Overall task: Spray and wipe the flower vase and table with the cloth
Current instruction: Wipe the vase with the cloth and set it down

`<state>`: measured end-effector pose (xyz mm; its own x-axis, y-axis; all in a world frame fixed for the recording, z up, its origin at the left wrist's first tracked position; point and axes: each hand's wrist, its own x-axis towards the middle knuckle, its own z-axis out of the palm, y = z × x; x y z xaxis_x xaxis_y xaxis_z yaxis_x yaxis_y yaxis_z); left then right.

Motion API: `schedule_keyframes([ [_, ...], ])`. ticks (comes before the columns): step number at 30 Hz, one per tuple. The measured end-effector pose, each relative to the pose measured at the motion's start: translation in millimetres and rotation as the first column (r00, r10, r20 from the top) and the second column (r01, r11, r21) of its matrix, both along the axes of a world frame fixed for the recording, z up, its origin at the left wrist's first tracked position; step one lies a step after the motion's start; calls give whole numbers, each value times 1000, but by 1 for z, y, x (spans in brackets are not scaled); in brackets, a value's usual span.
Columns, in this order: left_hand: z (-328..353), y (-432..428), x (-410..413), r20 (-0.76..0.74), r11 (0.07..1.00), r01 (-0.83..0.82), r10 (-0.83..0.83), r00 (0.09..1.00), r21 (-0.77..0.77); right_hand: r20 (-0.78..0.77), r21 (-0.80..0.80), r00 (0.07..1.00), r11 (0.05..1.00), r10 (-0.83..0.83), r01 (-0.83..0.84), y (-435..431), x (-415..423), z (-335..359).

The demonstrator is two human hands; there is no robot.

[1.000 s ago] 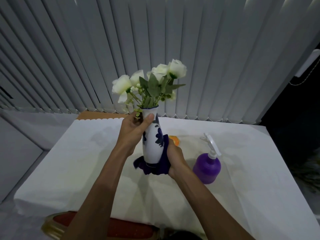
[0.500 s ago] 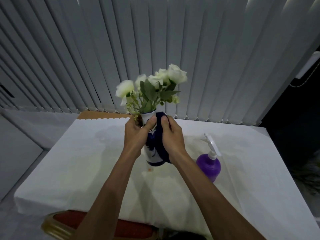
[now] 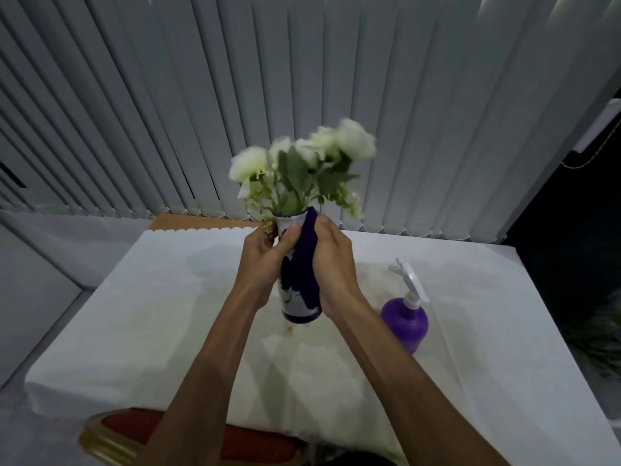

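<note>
Midway through the job, the left hand point(image 3: 265, 253) grips the flower vase point(image 3: 295, 304) above the desk point(image 3: 168, 297) while the right hand point(image 3: 332, 264) presses the cloth point(image 3: 304, 264) against it; the desk apparently awaits wiping, spray bottle point(image 3: 405, 319) at right.

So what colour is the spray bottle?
The spray bottle has a purple body and a white trigger head, seen in the head view.

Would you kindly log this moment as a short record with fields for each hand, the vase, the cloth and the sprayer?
left hand: grips the vase near its neck
right hand: presses the cloth to the vase
vase: white and blue, held roughly upright, flowers in it
cloth: dark blue, reaching the vase's rim
sprayer: purple, upright on the table, untouched, right of the vase
</note>
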<state>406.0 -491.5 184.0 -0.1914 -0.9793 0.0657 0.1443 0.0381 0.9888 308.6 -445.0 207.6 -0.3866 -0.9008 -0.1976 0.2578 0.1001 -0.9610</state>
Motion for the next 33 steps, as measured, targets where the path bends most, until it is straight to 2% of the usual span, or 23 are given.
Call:
schedule_keyframes([
  [5, 6, -7, 6, -174, 996, -44, 56, 983, 71, -101, 72, 978, 982, 180, -173, 9, -7, -14],
  [9, 1, -5, 7, -139, 990, -103, 116, 983, 95, -20, 193, 989, 971, 147, -140, 8, -8, -15],
  [14, -11, 9, 1, -61, 991, -130, 132, 989, 23, 56, 35, 998, 999, 27, -29, 0, 2, 5],
  [18, -3, 4, 3, -128, 986, -149, 157, 979, 71, -97, -18, 988, 992, 120, -122, 5, -8, -4],
  [23, 3, -2, 8, -251, 980, -127, 162, 954, 150, -162, 117, 971, 980, 176, -158, 10, -13, -27],
  [25, 2, -1, 6, -276, 975, -133, 179, 945, 177, -132, 185, 967, 964, 220, -194, 12, -11, -33],
  [30, -1, 4, -4, -188, 972, -195, 218, 958, 133, -81, 192, 990, 976, 120, -102, 18, -5, -34],
  [33, -4, 6, -10, 27, 969, -247, 247, 969, -9, -153, 120, 987, 992, 43, -25, 15, 5, -29],
])
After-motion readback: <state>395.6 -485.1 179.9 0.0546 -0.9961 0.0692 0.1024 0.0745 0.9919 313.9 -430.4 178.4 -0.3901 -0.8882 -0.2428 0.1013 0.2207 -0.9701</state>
